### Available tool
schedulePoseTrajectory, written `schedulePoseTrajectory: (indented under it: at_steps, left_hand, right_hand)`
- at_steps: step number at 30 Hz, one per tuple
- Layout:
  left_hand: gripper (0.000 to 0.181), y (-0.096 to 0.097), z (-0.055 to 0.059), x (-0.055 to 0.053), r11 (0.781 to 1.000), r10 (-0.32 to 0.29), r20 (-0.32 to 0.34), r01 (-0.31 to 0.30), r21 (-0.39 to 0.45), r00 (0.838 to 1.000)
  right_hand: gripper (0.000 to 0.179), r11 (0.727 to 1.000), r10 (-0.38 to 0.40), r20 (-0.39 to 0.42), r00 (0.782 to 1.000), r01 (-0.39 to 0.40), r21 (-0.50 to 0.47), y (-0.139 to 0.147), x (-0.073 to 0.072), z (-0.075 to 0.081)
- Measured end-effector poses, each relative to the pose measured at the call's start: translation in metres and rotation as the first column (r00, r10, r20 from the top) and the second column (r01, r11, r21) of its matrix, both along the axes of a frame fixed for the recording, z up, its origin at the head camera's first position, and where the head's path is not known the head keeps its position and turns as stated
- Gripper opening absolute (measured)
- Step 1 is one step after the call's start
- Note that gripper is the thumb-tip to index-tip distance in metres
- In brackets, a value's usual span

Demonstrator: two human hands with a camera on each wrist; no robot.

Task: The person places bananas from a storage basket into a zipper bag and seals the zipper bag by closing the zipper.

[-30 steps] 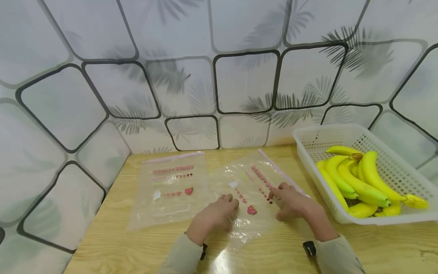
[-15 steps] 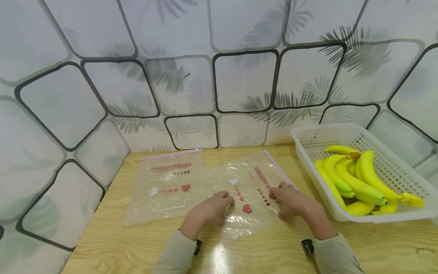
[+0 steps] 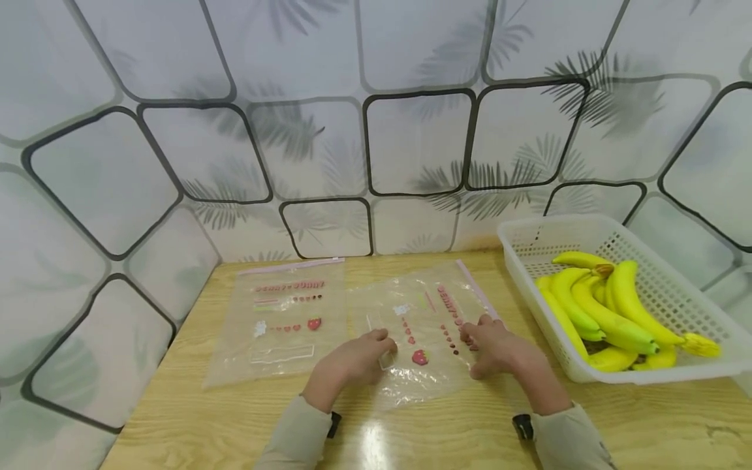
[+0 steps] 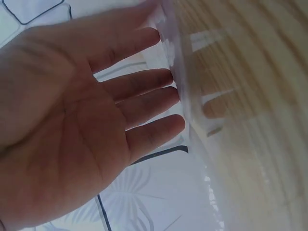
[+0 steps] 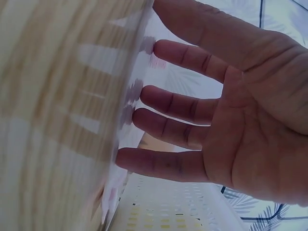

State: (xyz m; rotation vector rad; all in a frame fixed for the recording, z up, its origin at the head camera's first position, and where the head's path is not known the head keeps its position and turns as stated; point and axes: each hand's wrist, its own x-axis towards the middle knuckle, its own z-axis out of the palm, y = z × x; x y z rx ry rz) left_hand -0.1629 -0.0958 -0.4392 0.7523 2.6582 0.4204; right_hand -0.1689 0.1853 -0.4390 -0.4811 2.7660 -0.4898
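Note:
A clear zip bag (image 3: 435, 385) printed with red lettering, hearts and a strawberry lies at an angle on the wooden table. My left hand (image 3: 352, 362) rests its fingertips on the bag's left end, near a white printed frame. On the right, my right hand (image 3: 496, 346) touches the lettering beside the pink seal (image 3: 472, 284). Both wrist views show the left palm (image 4: 82, 110) and right palm (image 5: 250, 125) lifted, with spread, relaxed fingers meeting the plastic only at their tips. A second matching zip bag (image 3: 282, 307) lies flat to the left, its pink seal at the back.
A white perforated basket (image 3: 693, 281) stands at the right, close to my right hand, with several yellow bananas (image 3: 613, 313) in it. A wall covering (image 3: 411, 143) with leaf and tile patterns rises behind the table (image 3: 176, 424).
The bag under my hands has turned slightly, so its pink seal runs steeper. My left hand has shifted a little left with the bag's near end; my right hand stays near the seal.

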Motion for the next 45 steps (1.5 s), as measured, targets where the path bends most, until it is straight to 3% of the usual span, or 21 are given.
schedulePoseTrajectory:
  at_steps: [8, 14, 25, 36, 45]
  left_hand:
    - [0.066, -0.003, -0.006, 0.01, 0.998, -0.002, -0.017, 0.001, -0.056, 1.0]
    - [0.059, -0.002, -0.002, 0.0, 0.999, 0.047, 0.006, -0.047, -0.012, 0.999]
    - [0.056, -0.013, -0.003, -0.01, 0.998, 0.056, 0.032, -0.058, 0.04, 0.998]
    - [0.058, -0.017, 0.002, -0.01, 0.997, 0.025, 0.047, -0.028, 0.067, 0.999]
    - [0.053, -0.016, 0.003, -0.007, 0.999, 0.017, 0.029, -0.018, 0.028, 0.999]
  right_hand:
    - [0.044, 1.0, -0.005, -0.006, 1.0, 0.005, -0.031, -0.01, 0.014, -0.005]
    - [0.041, 1.0, -0.007, -0.05, 0.999, 0.007, -0.013, -0.009, 0.015, 0.0]
    - [0.05, 0.999, 0.041, -0.076, 0.996, -0.04, 0.015, -0.01, 0.012, -0.004]
    - [0.056, 0.999, 0.025, -0.05, 0.998, -0.023, 0.035, -0.012, 0.011, -0.001]
    - [0.05, 0.998, 0.031, -0.073, 0.997, -0.035, -0.053, -0.001, 0.006, 0.002]
